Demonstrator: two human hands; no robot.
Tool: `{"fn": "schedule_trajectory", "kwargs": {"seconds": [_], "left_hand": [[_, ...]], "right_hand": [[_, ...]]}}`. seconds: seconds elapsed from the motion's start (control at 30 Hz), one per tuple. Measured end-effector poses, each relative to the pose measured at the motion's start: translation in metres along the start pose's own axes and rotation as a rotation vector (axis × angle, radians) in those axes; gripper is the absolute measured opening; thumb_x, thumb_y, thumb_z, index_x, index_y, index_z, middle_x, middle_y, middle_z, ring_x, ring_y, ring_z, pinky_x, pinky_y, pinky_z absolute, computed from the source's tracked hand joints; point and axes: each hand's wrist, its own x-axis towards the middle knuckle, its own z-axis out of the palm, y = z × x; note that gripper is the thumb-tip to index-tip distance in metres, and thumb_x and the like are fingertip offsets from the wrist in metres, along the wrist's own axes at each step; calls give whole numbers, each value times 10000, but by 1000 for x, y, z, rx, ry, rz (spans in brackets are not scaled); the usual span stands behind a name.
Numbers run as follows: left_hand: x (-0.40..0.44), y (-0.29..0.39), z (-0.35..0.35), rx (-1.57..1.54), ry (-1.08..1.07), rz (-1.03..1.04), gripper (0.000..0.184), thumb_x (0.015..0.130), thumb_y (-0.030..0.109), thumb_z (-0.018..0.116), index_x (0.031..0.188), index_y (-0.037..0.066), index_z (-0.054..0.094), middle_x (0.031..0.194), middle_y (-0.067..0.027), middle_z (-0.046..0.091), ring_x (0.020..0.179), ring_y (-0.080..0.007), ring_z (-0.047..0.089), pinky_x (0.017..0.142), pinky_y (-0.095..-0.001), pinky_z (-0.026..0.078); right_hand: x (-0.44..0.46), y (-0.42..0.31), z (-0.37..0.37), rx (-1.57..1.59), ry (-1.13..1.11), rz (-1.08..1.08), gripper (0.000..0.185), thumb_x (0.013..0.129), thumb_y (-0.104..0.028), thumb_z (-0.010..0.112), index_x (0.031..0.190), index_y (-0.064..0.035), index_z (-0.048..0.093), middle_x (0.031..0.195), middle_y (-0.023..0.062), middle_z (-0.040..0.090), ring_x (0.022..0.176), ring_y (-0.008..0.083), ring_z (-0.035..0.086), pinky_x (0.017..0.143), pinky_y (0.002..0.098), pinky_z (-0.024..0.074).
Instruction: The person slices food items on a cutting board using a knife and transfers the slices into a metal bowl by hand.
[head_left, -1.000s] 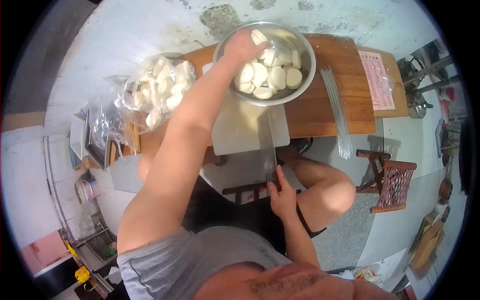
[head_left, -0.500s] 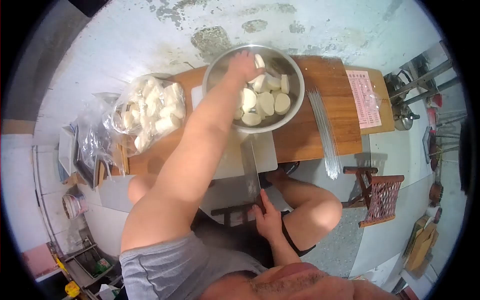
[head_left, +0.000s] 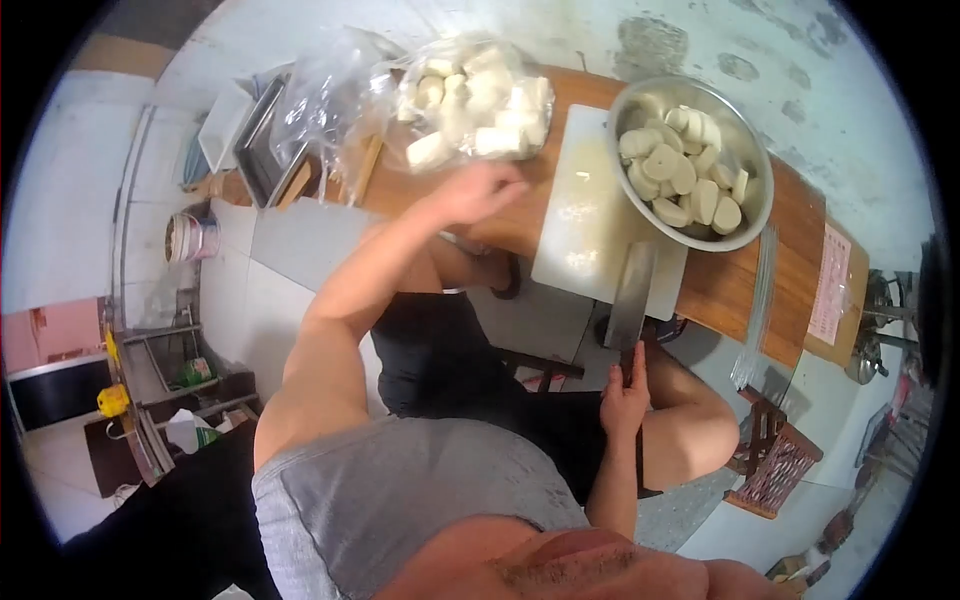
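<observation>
Over the table [head_left: 580,92], just below the clear bag [head_left: 470,105] of white chunks in the view, the left hand [head_left: 484,192] has its fingers curled inward, and whether they pinch anything cannot be told. The right hand [head_left: 625,402] is wrapped around the handle of the knife [head_left: 631,295], whose broad blade reaches over the near edge of the white board [head_left: 572,245]. Pale round slices [head_left: 704,200] lie heaped in the metal bowl [head_left: 757,155], which overlaps the board's right side, with thin metal skewers [head_left: 758,305] to its right.

Left hand [head_left: 484,192] curled, right hand [head_left: 625,402] gripping
</observation>
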Motion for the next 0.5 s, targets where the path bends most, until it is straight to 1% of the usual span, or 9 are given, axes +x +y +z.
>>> {"fn": "schedule_trajectory", "kwargs": {"seconds": [0.07, 0.13, 0.17, 0.2, 0.23, 0.27, 0.33, 0.4, 0.5], "left_hand": [[-41, -35, -32, 52, 77, -63, 203, 966, 211, 631, 974, 25, 709, 895, -136, 719, 832, -222, 681, 764, -354, 534], [-55, -79, -67, -200, 211, -467, 240, 963, 238, 617, 960, 16, 709, 870, -134, 718, 836, -199, 679, 764, -348, 534], [-50, -85, -81, -119, 366, -498, 266, 961, 257, 609, 965, 8, 705, 883, -152, 721, 847, -221, 688, 772, -353, 534], [-45, -92, -95, -36, 519, -527, 292, 959, 276, 602, 971, 1, 701, 896, -170, 724, 858, -244, 698, 779, -359, 535], [-35, -109, -96, 16, 589, -434, 314, 952, 292, 604, 979, -7, 696, 909, -186, 725, 875, -278, 702, 795, -378, 535], [-22, -127, -91, 67, 656, -342, 337, 944, 308, 605, 988, -15, 691, 923, -203, 726, 892, -312, 707, 811, -397, 535], [9, -157, -86, 202, 343, -388, 386, 922, 323, 624, 1120, -5, 670, 1051, -233, 708, 983, -350, 690, 873, -432, 528], [47, -206, -55, 249, 252, -360, 349, 893, 292, 632, 1069, -3, 698, 1035, -257, 708, 1004, -399, 686, 868, -444, 539], [78, -192, -37, 297, 405, -50, 544, 834, 348, 712, 1205, -38, 618, 1174, -272, 660, 1090, -402, 640, 943, -427, 518]], "right_hand": [[0, 7, 0, -10, 16, -10, 574, 992, -41, 561, 1536, -22, 380, 1508, 200, 490, 1353, 261, 519, 1101, 332, 402], [4, 20, 1, -52, 47, -127, 579, 993, -16, 548, 1545, -54, 377, 1385, 143, 545, 1113, 194, 508, 907, 290, 404], [10, 34, 4, -90, 72, -232, 592, 992, 6, 538, 1554, -89, 377, 1267, 84, 595, 881, 125, 491, 714, 248, 403], [11, 37, 3, -96, 77, -255, 602, 992, 19, 530, 1560, -107, 374, 1191, 52, 617, 764, 90, 482, 618, 227, 402], [12, 41, 4, -102, 82, -278, 614, 992, 33, 523, 1565, -125, 371, 1114, 19, 639, 646, 55, 473, 522, 205, 402], [11, 42, 2, -79, 67, -214, 617, 992, 38, 519, 1567, -126, 367, 1078, 14, 633, 644, 53, 472, 522, 204, 401], [9, 39, 1, -30, 55, -129, 623, 993, 43, 514, 1571, -128, 359, 1029, 8, 622, 643, 50, 470, 522, 202, 400], [6, 36, 2, -6, 62, -102, 626, 994, 43, 513, 1574, -128, 352, 1001, 6, 612, 645, 48, 469, 522, 201, 399], [7, 43, 0, -62, 65, -134, 629, 995, 45, 510, 1578, -124, 343, 979, 2, 601, 646, 47, 469, 522, 201, 400]]}}
